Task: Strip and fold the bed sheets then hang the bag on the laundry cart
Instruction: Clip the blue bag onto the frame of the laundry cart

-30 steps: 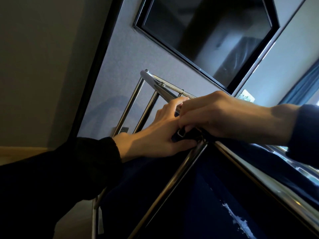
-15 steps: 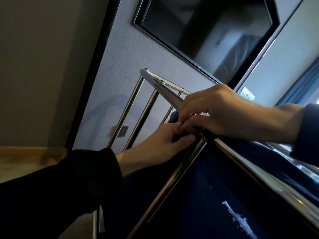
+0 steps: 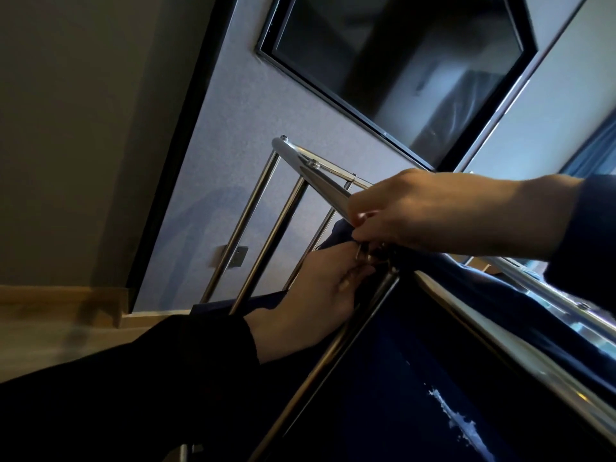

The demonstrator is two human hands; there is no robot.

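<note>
Backdrop: grey wall (image 3: 226, 135), screen (image 3: 400, 61).
Laundry cart (image 3: 248, 211): navy bag (image 3: 416, 378) over rail (image 3: 325, 181).
Right hand (image 3: 433, 211): fingers pinched strap ring (image 3: 362, 254).
Left hand (image 3: 316, 295): dropped beneath rail; fingers clamped bag's edge.
Status: hanging underway.

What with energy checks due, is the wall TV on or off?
Off: the wall TV screen is dark, showing only dim reflections of the room.

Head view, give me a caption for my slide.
Left hand and right hand hold the navy laundry bag at the chrome cart rail.
</note>
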